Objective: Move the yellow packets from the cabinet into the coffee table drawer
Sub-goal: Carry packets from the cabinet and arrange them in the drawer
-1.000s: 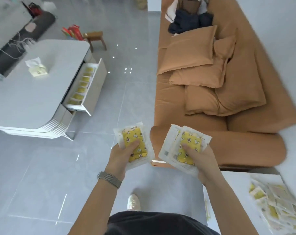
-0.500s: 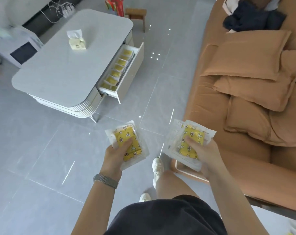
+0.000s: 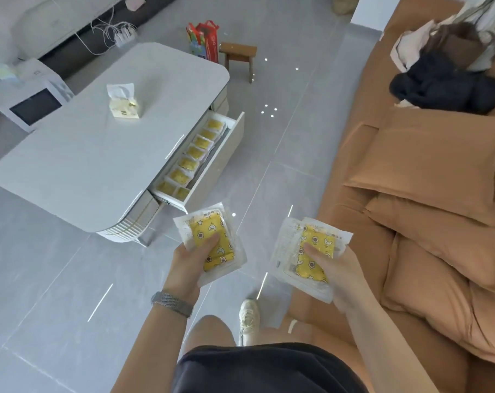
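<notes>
Two stacks of yellow packets, left hand (image 3: 190,260) gripping one stack (image 3: 212,243), right hand (image 3: 337,272) the other (image 3: 311,251), fingers curled round them; bench drawer (image 3: 212,163) open, already holding packets

Both arms are seen bare from the wrists up, no sleeves being visible. A grey mesh-band watch strap (image 3: 171,302) is worn around the wrist of the left hand (image 3: 188,263); nothing is worn on the wrist of the right hand (image 3: 335,272). Black shorts (image 3: 264,368) are worn, their dark fabric filling the bottom of the view. The knee is left bare below the hem. One off-white lace-up sneaker (image 3: 248,319) is seen on the foot ahead, its laces pale.
</notes>
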Tool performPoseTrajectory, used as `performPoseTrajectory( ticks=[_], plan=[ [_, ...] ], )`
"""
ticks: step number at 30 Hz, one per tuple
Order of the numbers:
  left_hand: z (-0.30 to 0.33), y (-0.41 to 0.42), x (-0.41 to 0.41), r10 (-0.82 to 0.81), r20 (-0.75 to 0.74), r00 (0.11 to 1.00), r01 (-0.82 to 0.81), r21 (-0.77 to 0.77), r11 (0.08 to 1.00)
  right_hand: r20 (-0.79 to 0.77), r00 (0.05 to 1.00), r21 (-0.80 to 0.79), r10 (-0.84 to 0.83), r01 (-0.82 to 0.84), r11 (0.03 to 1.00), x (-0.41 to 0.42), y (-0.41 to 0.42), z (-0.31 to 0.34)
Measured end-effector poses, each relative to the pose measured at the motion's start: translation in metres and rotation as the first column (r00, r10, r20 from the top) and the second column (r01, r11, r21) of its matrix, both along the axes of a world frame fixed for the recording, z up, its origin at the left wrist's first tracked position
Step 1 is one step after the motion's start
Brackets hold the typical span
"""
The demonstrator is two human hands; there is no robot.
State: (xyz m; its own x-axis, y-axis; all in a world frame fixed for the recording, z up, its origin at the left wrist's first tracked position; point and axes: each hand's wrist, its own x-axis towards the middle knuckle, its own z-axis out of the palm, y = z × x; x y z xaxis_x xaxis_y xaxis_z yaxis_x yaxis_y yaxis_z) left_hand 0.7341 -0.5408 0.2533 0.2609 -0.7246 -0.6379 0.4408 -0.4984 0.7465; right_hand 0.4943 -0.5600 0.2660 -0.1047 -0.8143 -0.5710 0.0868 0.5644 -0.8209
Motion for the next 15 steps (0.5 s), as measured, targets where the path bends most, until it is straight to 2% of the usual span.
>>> performPoseTrajectory(
  ticks=[7,15],
  plan=[
    [-0.001,-0.097,0.011,0.096,0.007,0.995,-0.096,0.028,0.995,-0.059,0.987,0.004,0.152,-0.152,0.988,0.024,-0.122,-0.007],
    [-0.029,-0.229,0.055,0.195,0.0,0.981,-0.195,0.039,0.98,-0.04,0.961,-0.001,0.273,-0.273,0.962,0.074,-0.284,-0.029]
  ],
)
